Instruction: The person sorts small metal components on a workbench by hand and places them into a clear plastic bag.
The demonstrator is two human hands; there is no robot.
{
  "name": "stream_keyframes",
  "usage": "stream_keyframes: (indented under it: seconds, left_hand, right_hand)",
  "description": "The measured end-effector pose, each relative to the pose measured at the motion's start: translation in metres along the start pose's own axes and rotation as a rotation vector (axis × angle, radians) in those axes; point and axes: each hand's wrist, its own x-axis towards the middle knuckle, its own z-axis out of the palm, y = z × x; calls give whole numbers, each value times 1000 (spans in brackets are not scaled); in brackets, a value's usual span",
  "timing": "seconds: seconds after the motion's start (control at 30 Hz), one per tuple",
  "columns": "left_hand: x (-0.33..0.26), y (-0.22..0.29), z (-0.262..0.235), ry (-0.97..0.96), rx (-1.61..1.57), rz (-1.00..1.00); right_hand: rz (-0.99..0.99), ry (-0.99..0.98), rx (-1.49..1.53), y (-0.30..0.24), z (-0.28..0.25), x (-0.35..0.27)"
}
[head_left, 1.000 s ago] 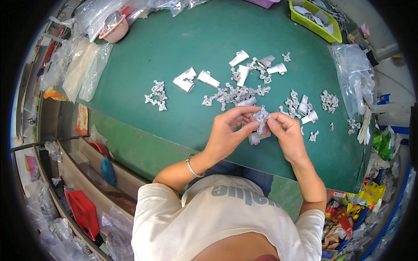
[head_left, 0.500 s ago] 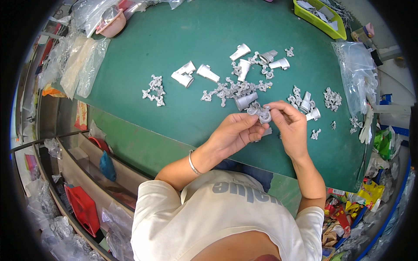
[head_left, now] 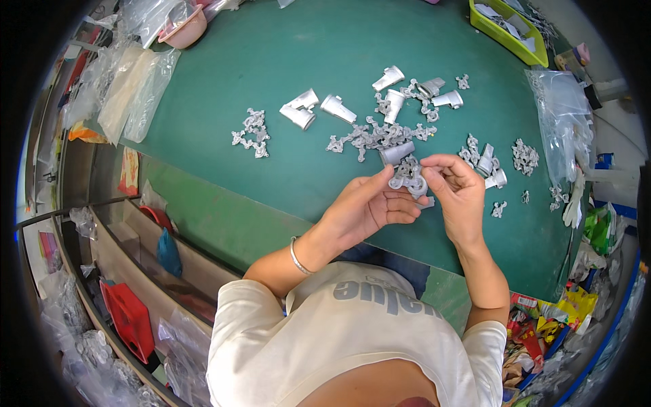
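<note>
Between my two hands, just above the green table, is a small grey metal casting with rounded ring-like lobes (head_left: 408,182). My left hand (head_left: 363,207) has its thumb against the casting's left side, with the other fingers stretched out beneath it. The thumb and index finger of my right hand (head_left: 458,193) pinch its right edge. Directly beyond lies a silver tapered sleeve (head_left: 397,153), next to a heap of similar grey castings (head_left: 380,136). Part of another silvery piece (head_left: 426,202) shows below the held casting, partly hidden by my fingers.
More silver sleeves (head_left: 337,108) and a loose cluster of castings (head_left: 252,132) lie to the left. Other castings (head_left: 525,157) are piled at right. A yellow-green basket (head_left: 502,34), a pink bowl (head_left: 184,30) and plastic bags (head_left: 563,115) line the table's edges.
The casting has been turned between my fingers and shows a different side. My left fingers have straightened and spread a little. The whole view has shifted slightly.
</note>
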Motion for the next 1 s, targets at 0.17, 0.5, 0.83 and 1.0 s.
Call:
stream_keyframes:
  seconds: [0.17,0.5,0.83,1.0]
  left_hand:
    - [-10,5,2,-40,140,48]
    - [-20,6,-4,-191,42,59]
    - [-31,4,3,-260,16,23]
    - [-35,2,7,-282,-21,15]
  right_hand:
    - [-31,-10,18,-4,7,-2]
    - [-98,-33,87,-11,20,-6]
    - [-135,-65,95,-17,24,-10]
    - [-187,-92,89,-14,23,-12]
